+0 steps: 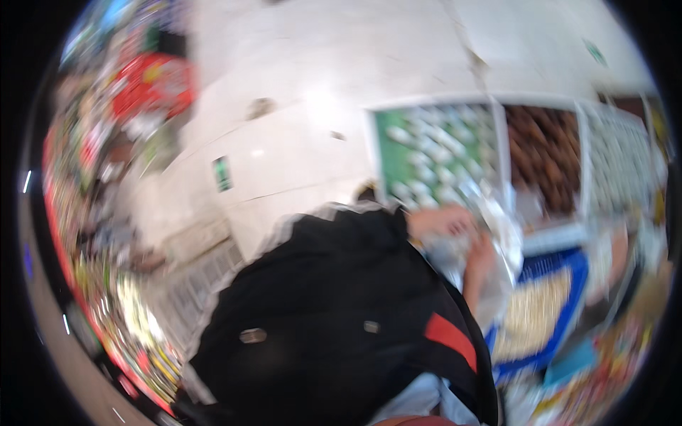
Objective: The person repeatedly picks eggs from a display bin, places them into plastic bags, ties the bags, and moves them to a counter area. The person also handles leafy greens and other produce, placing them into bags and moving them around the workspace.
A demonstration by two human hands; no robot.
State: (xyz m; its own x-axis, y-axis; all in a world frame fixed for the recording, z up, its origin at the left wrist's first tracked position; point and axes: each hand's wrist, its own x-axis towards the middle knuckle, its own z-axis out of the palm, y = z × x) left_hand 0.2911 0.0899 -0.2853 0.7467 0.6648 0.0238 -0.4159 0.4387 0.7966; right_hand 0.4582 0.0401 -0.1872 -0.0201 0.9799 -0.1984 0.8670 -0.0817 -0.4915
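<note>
Motion blur softens the whole view. Right of centre, my left hand [445, 221] reaches out of a black sleeve, its fingers bent at a clear plastic bag [506, 229]. Close below it, my right hand [479, 255] points up towards it, with the fingertips of both hands nearly meeting on the film. The bag spreads to the right of the hands and beneath them; what it holds is too blurred to tell. Just beyond the hands is a white-framed bin with a green base [391, 154], in which pale rounded items lie in rows.
Beside that bin are a bin of brown elongated items [543, 154] and one of pale items [618, 160]. A blue crate [578, 266] holds pale, thin pieces. Shelves of colourful packets [90, 223] line the left. A green floor sign [222, 173] marks the pale tiled floor [298, 138].
</note>
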